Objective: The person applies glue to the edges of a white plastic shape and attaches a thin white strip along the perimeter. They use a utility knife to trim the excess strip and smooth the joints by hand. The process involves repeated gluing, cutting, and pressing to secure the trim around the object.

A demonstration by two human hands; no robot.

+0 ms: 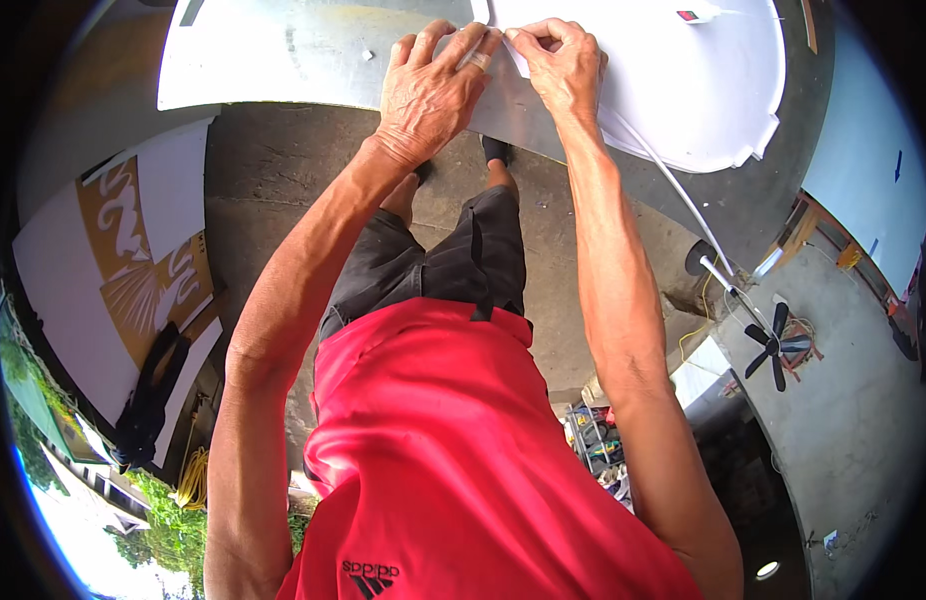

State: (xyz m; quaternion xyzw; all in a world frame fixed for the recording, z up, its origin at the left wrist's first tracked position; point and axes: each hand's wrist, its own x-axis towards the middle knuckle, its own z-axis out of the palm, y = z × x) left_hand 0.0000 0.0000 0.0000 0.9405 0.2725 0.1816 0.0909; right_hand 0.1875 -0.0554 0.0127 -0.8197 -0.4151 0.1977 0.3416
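Note:
My left hand (431,95) is palm down on a pale, shiny sheet (283,60), fingers slightly spread and bent at the tips. A light band circles one of its fingers. Close beside it, my right hand (561,65) pinches a narrow white strip (517,60) between thumb and forefinger. The strip hangs down beside the fingertips; its upper part is partly hidden by the hands. To the right lies a large white panel (693,90) with a rounded, notched edge.
A small white scrap (368,55) sits on the sheet. A small red-and-dark item (689,16) rests on the white panel. A thin pale rod (673,180) slants toward a black-bladed fan (773,345) at right. Boards with brown and white patterns (133,260) lean at left.

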